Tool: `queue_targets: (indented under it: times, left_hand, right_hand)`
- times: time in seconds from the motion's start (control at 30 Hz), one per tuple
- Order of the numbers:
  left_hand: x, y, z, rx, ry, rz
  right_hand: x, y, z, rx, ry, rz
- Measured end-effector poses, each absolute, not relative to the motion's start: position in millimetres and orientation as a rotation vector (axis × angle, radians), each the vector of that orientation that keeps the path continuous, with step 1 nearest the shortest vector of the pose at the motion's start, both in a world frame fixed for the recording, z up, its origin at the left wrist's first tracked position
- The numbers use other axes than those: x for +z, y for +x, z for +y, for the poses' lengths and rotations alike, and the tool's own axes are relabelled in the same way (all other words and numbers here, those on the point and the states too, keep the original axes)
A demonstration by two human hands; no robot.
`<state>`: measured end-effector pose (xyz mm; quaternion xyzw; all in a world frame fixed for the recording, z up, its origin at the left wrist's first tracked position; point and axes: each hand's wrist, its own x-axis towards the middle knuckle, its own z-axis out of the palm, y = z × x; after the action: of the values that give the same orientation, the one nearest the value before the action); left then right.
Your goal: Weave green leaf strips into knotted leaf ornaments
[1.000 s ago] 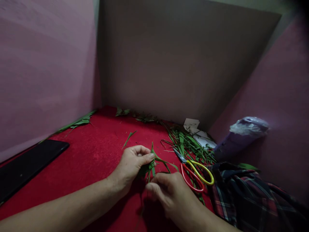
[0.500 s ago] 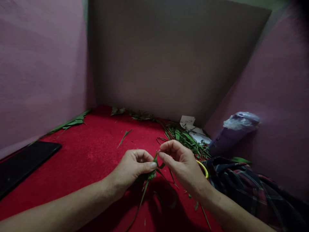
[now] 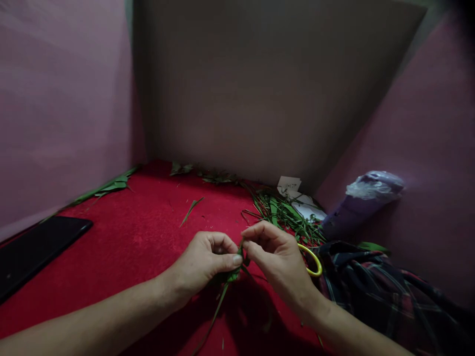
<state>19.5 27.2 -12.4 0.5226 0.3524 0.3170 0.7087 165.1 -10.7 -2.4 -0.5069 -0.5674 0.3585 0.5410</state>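
My left hand (image 3: 204,262) pinches a small folded bundle of green leaf strips (image 3: 232,275) just above the red cloth (image 3: 141,237). My right hand (image 3: 276,257) meets it from the right, with thumb and fingers closed on a strip of the same bundle. A long strip hangs down from the bundle toward me. Behind my right hand a yellow scissors handle (image 3: 313,259) shows; its blades are hidden.
A pile of cut green leaves (image 3: 284,212) lies at the back right beside white paper (image 3: 293,190). A purple wrapped cone (image 3: 361,202) leans on the right wall. A dark phone (image 3: 33,252) lies at the left. Plaid cloth (image 3: 374,291) covers the right front. Cardboard walls surround the space.
My right hand rose from below the bundle, moved to its right side and closed in on it. The scissors became largely covered by that hand. My left hand kept its pinch.
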Motion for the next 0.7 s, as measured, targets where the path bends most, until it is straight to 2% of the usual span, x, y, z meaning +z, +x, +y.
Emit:
queue_targets:
  times: [0.33, 0.7]
  left_hand:
    - [-6.7, 18.6, 27.6, 0.664, 1.179, 0.821]
    - [-7.2, 19.3, 32.4, 0.642, 1.205, 0.872]
  right_hand:
    - [-6.3, 171.4, -12.3, 0.433, -1.317, -1.672]
    - [-0.6, 190.0, -3.1, 0.034, -1.102, -2.278]
